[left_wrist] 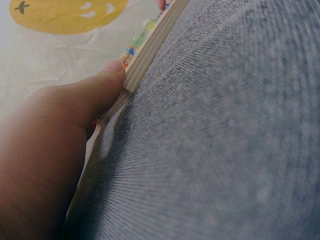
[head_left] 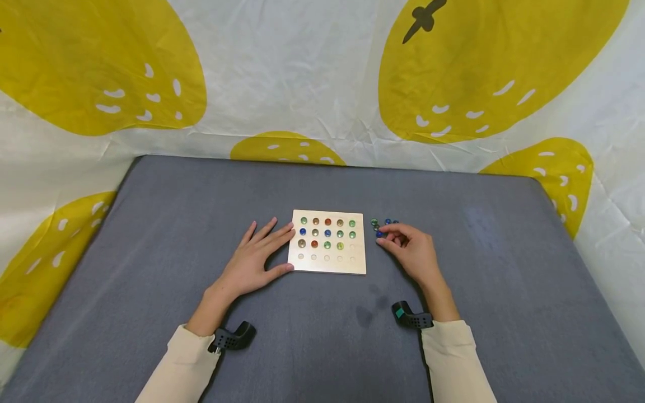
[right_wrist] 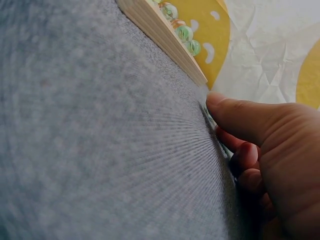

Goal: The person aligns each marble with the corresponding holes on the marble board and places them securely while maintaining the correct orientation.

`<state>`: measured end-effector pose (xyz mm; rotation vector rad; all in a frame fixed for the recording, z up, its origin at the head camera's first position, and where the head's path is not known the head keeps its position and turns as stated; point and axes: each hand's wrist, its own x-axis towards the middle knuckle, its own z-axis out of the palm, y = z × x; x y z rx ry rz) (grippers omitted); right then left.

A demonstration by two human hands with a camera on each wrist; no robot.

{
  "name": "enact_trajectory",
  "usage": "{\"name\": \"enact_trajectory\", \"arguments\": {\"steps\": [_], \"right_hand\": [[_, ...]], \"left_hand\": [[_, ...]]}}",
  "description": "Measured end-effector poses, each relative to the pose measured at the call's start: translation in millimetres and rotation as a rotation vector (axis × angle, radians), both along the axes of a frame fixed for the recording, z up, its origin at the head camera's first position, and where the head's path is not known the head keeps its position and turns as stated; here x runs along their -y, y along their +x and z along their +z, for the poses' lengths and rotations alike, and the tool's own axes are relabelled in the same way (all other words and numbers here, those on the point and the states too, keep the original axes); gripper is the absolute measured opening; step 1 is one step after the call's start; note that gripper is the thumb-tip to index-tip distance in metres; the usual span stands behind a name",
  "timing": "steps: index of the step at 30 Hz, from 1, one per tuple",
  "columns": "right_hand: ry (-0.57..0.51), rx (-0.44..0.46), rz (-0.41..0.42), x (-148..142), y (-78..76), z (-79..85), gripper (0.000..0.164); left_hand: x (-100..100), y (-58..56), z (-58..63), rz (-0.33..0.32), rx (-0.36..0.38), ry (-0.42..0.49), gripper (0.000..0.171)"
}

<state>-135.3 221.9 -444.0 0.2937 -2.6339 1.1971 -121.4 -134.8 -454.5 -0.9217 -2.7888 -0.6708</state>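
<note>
In the head view, a pale wooden board (head_left: 326, 267) with rows of round hollows lies on the table, glass marbles of several colours seated in most of them. The row nearest me holds bare hollows. My left hand (head_left: 254, 260) is spread flat at the board's left side, fingertips and thumb at its edge. To the right of the board, my right hand (head_left: 415, 252) pinches a blue marble (head_left: 379, 234) between thumb and index finger, low at the table. Its other fingers are curled. In the right wrist view the thumb (right_wrist: 240, 112) shows, with that marble hidden.
A small group of loose marbles, with a green marble (head_left: 374, 222) and a blue marble (head_left: 388, 221), lies just beyond the right fingertips. Grey cloth (head_left: 322, 336) covers the table. A white curtain (head_left: 292, 67) printed with yellow fruit hangs behind it.
</note>
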Motion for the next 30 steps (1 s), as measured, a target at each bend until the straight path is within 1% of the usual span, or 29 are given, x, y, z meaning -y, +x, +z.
{"name": "enact_trajectory", "arguments": {"steps": [11, 19, 30], "right_hand": [[0.015, 0.018, 0.008, -0.1, 0.0, 0.9, 0.017], [0.027, 0.025, 0.013, -0.2, -0.8, 2.1, 0.017], [0.044, 0.039, 0.009, 0.0, -1.1, 1.0, 0.016]], "left_hand": [[-0.1, 0.4, 0.9, -0.001, -0.004, 0.008, 0.071], [-0.7, -1.1, 0.6, -0.007, -0.023, 0.023, 0.072], [-0.6, -0.3, 0.8, -0.009, -0.015, 0.024, 0.071]]}}
